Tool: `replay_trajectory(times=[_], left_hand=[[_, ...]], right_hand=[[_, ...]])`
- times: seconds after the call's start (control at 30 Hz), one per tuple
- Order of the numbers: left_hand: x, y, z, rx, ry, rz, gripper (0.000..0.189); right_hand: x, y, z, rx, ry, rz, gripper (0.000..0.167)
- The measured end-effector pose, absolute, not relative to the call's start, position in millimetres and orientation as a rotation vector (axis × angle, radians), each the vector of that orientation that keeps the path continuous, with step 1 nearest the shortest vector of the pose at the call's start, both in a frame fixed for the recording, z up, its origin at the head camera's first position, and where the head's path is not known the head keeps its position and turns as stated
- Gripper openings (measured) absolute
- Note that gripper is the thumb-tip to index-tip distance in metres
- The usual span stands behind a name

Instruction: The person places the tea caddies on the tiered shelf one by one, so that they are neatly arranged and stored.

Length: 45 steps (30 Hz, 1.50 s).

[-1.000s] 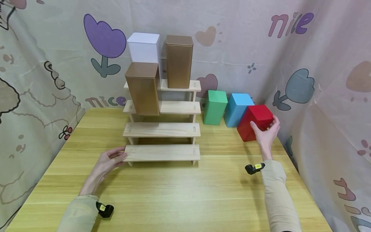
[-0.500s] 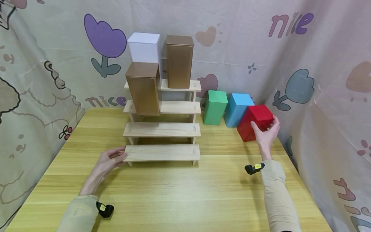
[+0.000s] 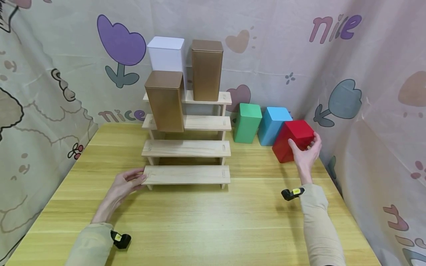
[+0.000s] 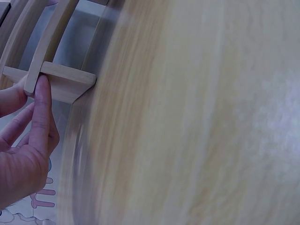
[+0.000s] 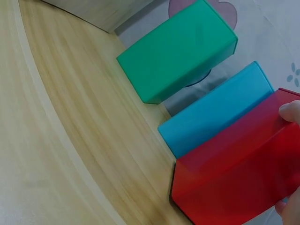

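Your right hand (image 3: 305, 158) grips the red box (image 3: 288, 142), right of the frame, by the blue box (image 3: 273, 125) and green box (image 3: 247, 123); your left hand (image 3: 123, 184) pinches the rack (image 3: 187, 175), center-left. Seemingly, 1 white box (image 3: 166, 55) and 2 brown boxes (image 3: 166, 105) are shelved, 3 boxes left.

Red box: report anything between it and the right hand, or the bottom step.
Nothing visible blocks either: the right hand grips the red box, and only table shows toward the bottom step; the blue box and green box stand farther back.
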<state>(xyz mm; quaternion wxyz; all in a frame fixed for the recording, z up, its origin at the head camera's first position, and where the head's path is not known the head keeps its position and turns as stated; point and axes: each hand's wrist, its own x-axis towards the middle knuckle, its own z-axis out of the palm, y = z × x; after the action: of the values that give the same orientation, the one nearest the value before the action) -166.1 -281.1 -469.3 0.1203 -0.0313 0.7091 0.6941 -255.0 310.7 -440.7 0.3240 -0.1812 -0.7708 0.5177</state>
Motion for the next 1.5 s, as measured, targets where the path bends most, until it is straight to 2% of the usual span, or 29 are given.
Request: replay_trajectory(times=[0.77, 1.5], left_hand=[[-166, -279, -466, -0.093, 2.067, 2.037, 0.066], [-165, -279, -466, -0.099, 2.078, 2.016, 0.068]], right_hand=[[-241, 302, -400, -0.35, -1.98, 1.409, 0.081], [-233, 273, -351, 0.005, -2.012, 1.534, 0.08]])
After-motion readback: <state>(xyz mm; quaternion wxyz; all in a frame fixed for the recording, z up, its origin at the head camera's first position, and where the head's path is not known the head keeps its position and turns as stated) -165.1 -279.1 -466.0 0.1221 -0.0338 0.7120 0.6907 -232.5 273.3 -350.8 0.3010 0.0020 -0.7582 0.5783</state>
